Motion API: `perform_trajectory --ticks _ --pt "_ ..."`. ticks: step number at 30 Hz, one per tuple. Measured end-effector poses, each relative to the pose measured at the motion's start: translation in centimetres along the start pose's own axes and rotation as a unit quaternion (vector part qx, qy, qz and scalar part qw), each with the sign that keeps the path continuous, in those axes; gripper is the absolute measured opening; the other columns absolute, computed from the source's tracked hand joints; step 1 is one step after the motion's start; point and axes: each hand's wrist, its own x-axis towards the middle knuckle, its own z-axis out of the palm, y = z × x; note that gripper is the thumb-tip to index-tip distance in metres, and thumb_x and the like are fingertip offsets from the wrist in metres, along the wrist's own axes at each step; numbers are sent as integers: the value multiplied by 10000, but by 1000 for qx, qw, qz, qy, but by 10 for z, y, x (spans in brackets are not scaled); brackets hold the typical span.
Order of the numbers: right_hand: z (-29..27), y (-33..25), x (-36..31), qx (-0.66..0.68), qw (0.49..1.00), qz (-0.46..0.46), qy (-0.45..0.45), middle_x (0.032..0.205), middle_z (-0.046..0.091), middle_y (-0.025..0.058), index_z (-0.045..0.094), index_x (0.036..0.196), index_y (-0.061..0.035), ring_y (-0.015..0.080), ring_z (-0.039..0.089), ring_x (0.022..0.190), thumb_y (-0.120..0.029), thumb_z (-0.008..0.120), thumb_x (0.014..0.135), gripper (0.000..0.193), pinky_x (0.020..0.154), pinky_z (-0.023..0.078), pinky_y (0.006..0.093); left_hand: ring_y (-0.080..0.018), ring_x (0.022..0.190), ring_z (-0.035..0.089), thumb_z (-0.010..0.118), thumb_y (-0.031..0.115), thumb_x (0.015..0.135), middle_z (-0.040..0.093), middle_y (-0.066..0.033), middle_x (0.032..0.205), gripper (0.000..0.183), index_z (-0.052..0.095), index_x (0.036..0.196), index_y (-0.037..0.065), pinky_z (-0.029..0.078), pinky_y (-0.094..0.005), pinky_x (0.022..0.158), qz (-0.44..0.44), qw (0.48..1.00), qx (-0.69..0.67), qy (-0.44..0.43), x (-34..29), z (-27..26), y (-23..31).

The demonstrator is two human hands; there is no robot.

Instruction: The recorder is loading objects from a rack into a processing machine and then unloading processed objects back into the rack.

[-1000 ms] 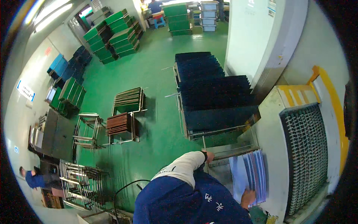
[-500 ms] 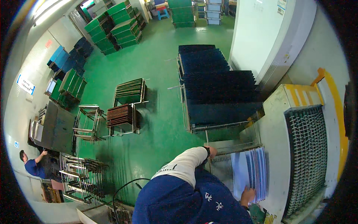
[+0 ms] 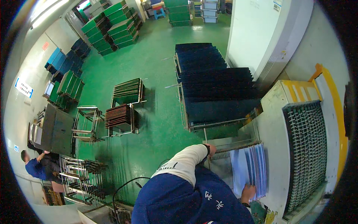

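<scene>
A metal rack (image 3: 220, 141) stands low in front of me on the right, with several pale blue-white panels (image 3: 241, 168) upright in it, packed close together. My left hand (image 3: 212, 150), at the end of a white sleeve, is closed around the rack's frame at its left corner. On the near edge of the panels lies my right hand (image 3: 248, 193), its fingers curled against them. How many panels it grips is hidden.
Beside the rack on the right is a machine with a roller conveyor (image 3: 305, 149). Beyond are racks of dark panels (image 3: 220, 89). Smaller racks (image 3: 123, 115) stand on the green floor, left of centre. A co-worker (image 3: 35, 166) stands far left by a large grey panel (image 3: 57, 128).
The whole view has shifted slightly. Both hands keep their places on the rack and the panels. The co-worker at the far left has moved a little.
</scene>
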Motion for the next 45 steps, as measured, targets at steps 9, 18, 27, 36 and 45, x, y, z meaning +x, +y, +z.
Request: perform_trajectory --ticks 9,18,27,36,45 --pt "-23 -26 8 -10 1000 -15 -12 898 622 230 657 898 30 416 585 852 -505 555 810 552 749 451 501 -305 796 629 594 200 744 649 -132 898 205 645 873 49 470 -479 605 28 997 27 73 63 63 -56" --pt "8 9 -3 -45 998 -19 49 905 631 192 677 791 -42 370 589 898 -362 597 783 330 811 450 471 -367 933 630 637 202 703 658 -192 988 383 635 1051 43 491 -475 779 74 997 -27 -3 -4 -9 -6" --pt "-31 -24 -5 -6 999 44 2 825 607 111 689 730 -95 316 597 847 -377 609 774 297 757 461 457 -373 836 643 552 76 729 646 -231 916 320 587 1036 -7 520 -450 668 47 997 24 -48 -9 -28 -3" --pt "-34 -25 -26 -9 999 31 4 832 605 106 682 735 -97 311 599 849 -297 579 781 230 723 473 455 -390 956 615 600 62 715 606 -257 1061 421 510 1112 -47 517 -447 769 38 993 56 -98 21 -17 -13" --pt "-38 -29 -17 -6 992 53 -110 952 606 93 694 848 -115 297 586 938 -218 555 775 188 800 444 445 -327 731 675 729 140 704 664 -230 893 505 521 1135 -21 546 -400 635 108 989 66 -76 42 2 -64"
